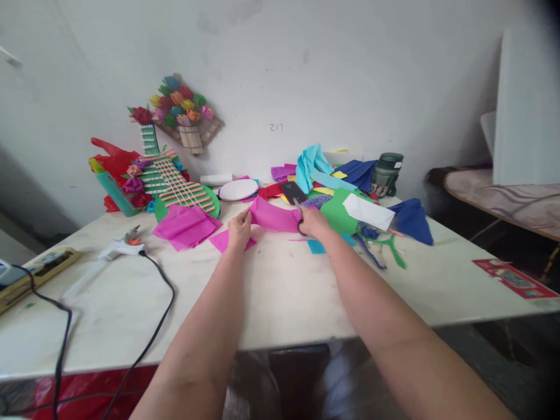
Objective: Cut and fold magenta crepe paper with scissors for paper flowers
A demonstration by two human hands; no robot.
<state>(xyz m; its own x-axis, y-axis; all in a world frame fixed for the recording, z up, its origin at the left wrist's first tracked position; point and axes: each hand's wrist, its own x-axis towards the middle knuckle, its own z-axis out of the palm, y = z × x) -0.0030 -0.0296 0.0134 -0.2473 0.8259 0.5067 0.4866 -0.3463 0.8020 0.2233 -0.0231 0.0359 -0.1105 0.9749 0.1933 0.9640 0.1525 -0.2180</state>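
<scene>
A strip of magenta crepe paper (275,214) stretches between my two hands above the table. My left hand (240,228) pinches its left end. Scissors (298,205) are in my right hand (314,221), blades pointing up and away, with the dark handle loop at my fingers. The right end of the strip lies at this hand too; whether the fingers also grip it I cannot tell. More magenta paper (186,226) is stacked left of my left hand, and a smaller magenta piece (221,240) lies partly beneath that hand. A dark phone (293,192) rests just beyond the scissors.
A glue gun (125,248) with a black cord lies at left, near a power strip (39,274). Behind stand a flower-decorated guitar craft (175,186) and a paper bouquet (184,111). Green paper (336,213), blue paper (413,220) and a dark green bottle (388,174) are at right.
</scene>
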